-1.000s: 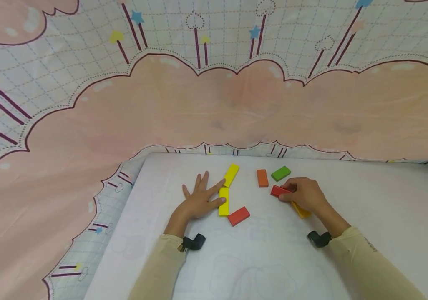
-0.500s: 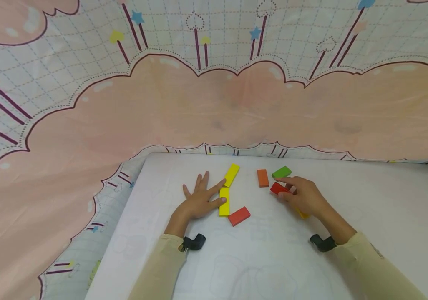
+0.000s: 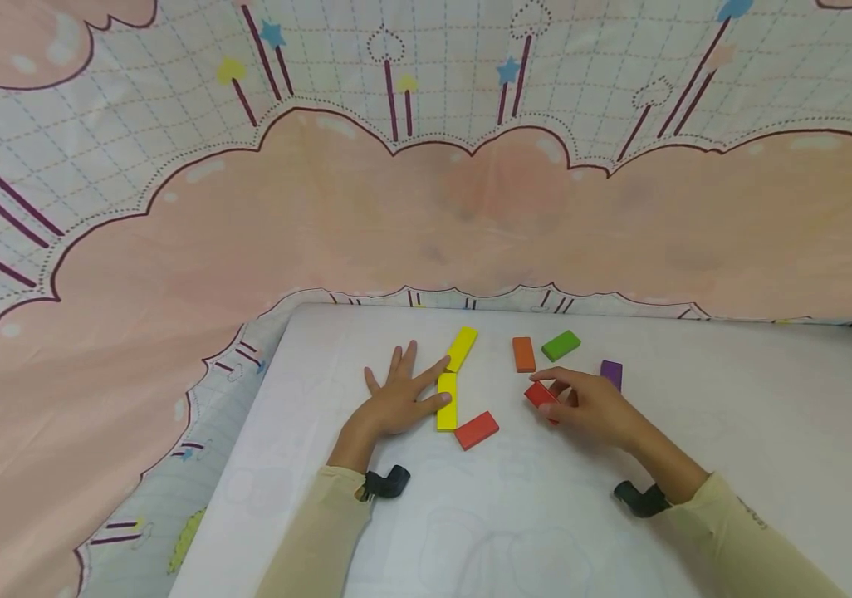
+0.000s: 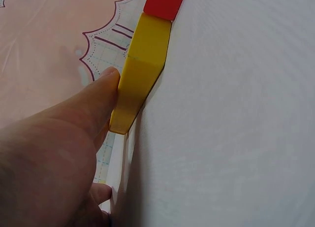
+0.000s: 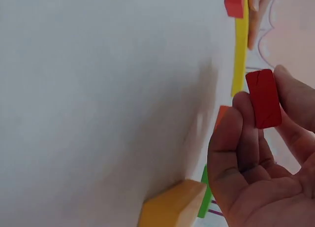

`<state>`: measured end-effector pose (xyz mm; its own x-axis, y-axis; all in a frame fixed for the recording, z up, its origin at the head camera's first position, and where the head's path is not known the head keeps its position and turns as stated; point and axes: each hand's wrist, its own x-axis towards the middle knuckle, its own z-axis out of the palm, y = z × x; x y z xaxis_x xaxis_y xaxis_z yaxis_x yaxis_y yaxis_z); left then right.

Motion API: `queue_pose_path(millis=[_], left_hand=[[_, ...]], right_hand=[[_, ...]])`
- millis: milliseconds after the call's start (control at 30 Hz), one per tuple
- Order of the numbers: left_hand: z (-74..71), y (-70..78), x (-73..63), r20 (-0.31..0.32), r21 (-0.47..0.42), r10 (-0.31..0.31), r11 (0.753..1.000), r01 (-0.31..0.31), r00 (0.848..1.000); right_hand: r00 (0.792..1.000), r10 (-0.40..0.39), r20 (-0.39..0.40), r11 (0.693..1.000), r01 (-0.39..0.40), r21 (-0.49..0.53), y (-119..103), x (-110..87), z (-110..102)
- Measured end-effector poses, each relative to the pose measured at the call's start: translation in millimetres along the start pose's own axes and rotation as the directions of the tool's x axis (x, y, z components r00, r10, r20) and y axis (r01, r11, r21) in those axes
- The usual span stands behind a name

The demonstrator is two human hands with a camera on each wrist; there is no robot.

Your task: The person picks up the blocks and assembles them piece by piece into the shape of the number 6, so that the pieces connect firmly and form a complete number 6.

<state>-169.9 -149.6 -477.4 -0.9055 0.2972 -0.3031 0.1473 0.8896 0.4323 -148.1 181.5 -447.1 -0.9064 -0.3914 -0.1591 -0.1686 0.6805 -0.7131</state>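
Blocks [image 3: 477,430] lie on the table [image 3: 501,507], cloth [image 3: 426,224] behind it.

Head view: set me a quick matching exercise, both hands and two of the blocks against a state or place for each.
Things:
1. Left hand
2. Right hand
3. Green block
4. Purple block

States or places:
A. Partly hidden by a hand
B. Pinches a red block
C. Touches a yellow block
D. Fully visible, right of the orange block

Pairs: 1-C, 2-B, 3-D, 4-A

Peach-and-white cloth [image 3: 411,216] (starred, scalloped) hangs behind a white tabletop [image 3: 770,399].
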Motion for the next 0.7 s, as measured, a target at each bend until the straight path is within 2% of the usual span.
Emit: queue_pose_path(millis=[367,700], left_hand=[[0.7,-1.6,-0.5,-0.001,0.008,0.008,1.000,-0.008,1.000],[0.2,-3.0,-3.4,0.003,0.010,0.015,1.000,-0.015,1.000]], right_hand=[[0.999,-0.005,0.045,1.000,0.004,0.024,-5,-5.5,14],[0.999,-0.040,0.019,0.997,0.041,-0.061,-10,-9.5,29]])
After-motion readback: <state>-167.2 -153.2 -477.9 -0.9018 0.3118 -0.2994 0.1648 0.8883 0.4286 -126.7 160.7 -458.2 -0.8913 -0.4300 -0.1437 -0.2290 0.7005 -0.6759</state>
